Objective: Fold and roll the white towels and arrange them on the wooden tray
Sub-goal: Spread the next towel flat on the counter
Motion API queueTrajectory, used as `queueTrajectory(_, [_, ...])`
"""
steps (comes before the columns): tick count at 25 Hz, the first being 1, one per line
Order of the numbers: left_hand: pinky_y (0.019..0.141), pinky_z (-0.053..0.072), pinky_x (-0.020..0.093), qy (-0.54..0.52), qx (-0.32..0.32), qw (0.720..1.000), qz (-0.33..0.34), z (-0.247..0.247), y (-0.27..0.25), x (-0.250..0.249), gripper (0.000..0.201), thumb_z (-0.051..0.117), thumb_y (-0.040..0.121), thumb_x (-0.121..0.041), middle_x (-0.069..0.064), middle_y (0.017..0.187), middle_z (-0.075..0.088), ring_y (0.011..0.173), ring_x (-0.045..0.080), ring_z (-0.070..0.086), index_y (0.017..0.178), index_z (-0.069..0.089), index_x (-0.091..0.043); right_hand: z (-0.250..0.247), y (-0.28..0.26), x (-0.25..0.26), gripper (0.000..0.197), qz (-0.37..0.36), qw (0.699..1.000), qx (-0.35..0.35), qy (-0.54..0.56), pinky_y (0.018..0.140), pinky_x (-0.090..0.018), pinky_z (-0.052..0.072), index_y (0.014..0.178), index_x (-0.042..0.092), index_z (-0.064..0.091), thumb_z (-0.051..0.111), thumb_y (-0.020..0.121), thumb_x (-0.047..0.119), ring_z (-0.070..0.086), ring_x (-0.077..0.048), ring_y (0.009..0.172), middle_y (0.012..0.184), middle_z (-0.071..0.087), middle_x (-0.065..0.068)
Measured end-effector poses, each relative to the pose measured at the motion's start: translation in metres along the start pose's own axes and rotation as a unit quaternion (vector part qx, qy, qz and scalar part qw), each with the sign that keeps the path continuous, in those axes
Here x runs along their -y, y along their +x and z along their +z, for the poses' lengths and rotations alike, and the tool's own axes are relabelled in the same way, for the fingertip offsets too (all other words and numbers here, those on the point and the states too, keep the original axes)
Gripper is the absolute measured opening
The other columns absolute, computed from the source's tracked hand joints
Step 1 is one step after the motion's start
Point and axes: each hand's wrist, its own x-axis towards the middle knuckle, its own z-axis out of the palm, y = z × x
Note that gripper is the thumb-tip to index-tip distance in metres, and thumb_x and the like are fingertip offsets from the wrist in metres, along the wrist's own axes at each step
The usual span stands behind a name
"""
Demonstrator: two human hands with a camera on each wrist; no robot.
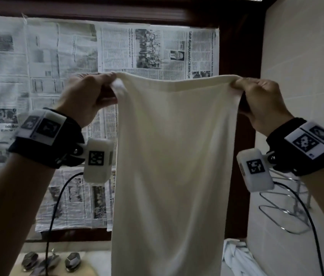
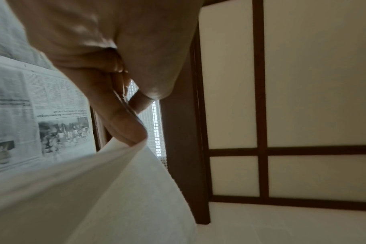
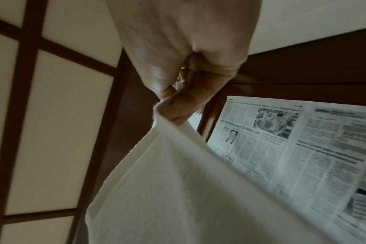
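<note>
Two top corners of the towel point(image 1: 173, 156) are pinched in our fingers, left hand point(image 1: 86, 96) and right hand point(image 1: 264, 104). It hangs spread before the newspaper point(image 1: 57, 76), above the counter point(image 1: 97, 253).

You see a matt, soft cloth towel point(image 1: 173, 156). Behind it hangs thin printed newspaper point(image 1: 57, 76), framed by dark glossy wood point(image 1: 238, 56).
</note>
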Motion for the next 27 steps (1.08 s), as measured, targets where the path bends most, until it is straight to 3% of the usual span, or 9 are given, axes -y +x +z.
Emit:
queueTrajectory(5, [0.045,0.050,0.020,0.081,-0.016,0.995,-0.062,-0.002,0.010,0.068,0.021,0.055,0.096,-0.015,-0.002,0.053,0.066,0.048,0.009,0.063,0.078,0.063,-0.008,-0.004,0.000,-0.065,0.016,0.085,0.995,0.025,-0.052,0.053,-0.023,0.053,0.075,0.013,0.066,0.061,0.091,0.012,0.067,-0.009,0.062,0.074,0.067,-0.003])
queueTrajectory(8, [0.035,0.035,0.015,0.213,-0.053,0.967,-0.130,-0.019,-0.007,0.156,0.033,0.062,0.094,-0.023,-0.005,0.038,0.055,0.033,0.006,0.049,0.062,0.060,-0.013,-0.014,-0.020,-0.147,0.019,0.161,0.977,0.032,-0.139,0.044,-0.021,0.048,0.070,0.012,0.063,0.063,0.089,0.013,0.060,-0.006,0.047,0.061,0.060,0.000])
queueTrajectory(11, [0.035,0.039,0.016,0.271,-0.064,0.934,-0.224,-0.032,-0.057,0.267,0.034,0.059,0.094,-0.019,-0.002,0.035,0.054,0.030,0.007,0.050,0.063,0.062,-0.006,-0.030,-0.067,-0.255,0.019,0.248,0.935,0.052,-0.246,0.038,-0.021,0.040,0.070,0.008,0.065,0.065,0.086,0.017,0.056,-0.011,0.040,0.059,0.061,-0.007])
queueTrajectory(16, [0.068,0.060,0.046,0.253,-0.096,0.909,-0.318,-0.046,-0.151,0.416,0.025,0.056,0.097,-0.027,0.011,0.060,0.069,0.065,0.031,0.071,0.086,0.063,-0.005,-0.044,-0.158,-0.386,0.015,0.359,0.887,0.068,-0.281,0.055,-0.028,0.057,0.076,0.005,0.065,0.064,0.087,0.016,0.071,-0.020,0.062,0.069,0.070,-0.007])
queueTrajectory(17, [0.076,0.057,0.042,0.318,-0.064,0.890,-0.320,-0.048,-0.179,0.437,0.028,0.057,0.096,-0.032,0.014,0.078,0.072,0.079,0.033,0.071,0.099,0.065,-0.005,-0.048,-0.187,-0.412,0.012,0.372,0.865,0.113,-0.316,0.070,-0.035,0.057,0.088,0.009,0.065,0.067,0.084,0.020,0.071,-0.025,0.079,0.081,0.070,-0.007])
queueTrajectory(19, [0.092,0.047,0.040,0.433,0.043,0.833,-0.342,-0.048,-0.265,0.475,0.044,0.058,0.095,-0.035,0.022,0.115,0.065,0.109,0.038,0.061,0.123,0.060,-0.002,-0.060,-0.279,-0.458,0.056,0.419,0.756,0.260,-0.430,0.101,-0.040,0.042,0.132,0.005,0.048,0.068,0.087,0.032,0.052,-0.029,0.121,0.131,0.054,-0.018])
queueTrajectory(22, [0.098,0.047,0.049,0.464,0.284,0.758,-0.360,-0.041,-0.402,0.507,0.046,0.046,0.097,-0.031,0.025,0.134,0.053,0.122,0.039,0.053,0.125,0.057,0.004,-0.076,-0.424,-0.473,0.075,0.429,0.613,0.486,-0.452,0.120,-0.042,0.004,0.155,0.009,0.002,0.045,0.101,0.037,-0.003,-0.022,0.150,0.162,-0.009,-0.008])
queueTrajectory(24, [0.118,0.019,0.046,0.496,0.381,0.691,-0.363,-0.049,-0.441,0.522,0.057,0.038,0.102,-0.029,0.013,0.160,0.013,0.147,0.029,0.017,0.150,0.025,-0.004,-0.083,-0.459,-0.474,0.074,0.387,0.609,0.520,-0.457,0.118,-0.044,-0.010,0.154,0.015,-0.007,0.039,0.102,0.039,-0.019,-0.017,0.147,0.159,-0.023,-0.001])
queueTrajectory(27, [0.119,-0.002,0.038,0.509,0.373,0.674,-0.385,-0.051,-0.431,0.538,0.066,0.035,0.103,-0.030,0.004,0.162,-0.013,0.149,0.022,-0.009,0.155,-0.002,-0.012,-0.088,-0.444,-0.497,0.073,0.367,0.617,0.513,-0.470,0.117,-0.044,-0.013,0.154,0.018,-0.009,0.037,0.102,0.039,-0.021,-0.016,0.146,0.158,-0.025,0.002])
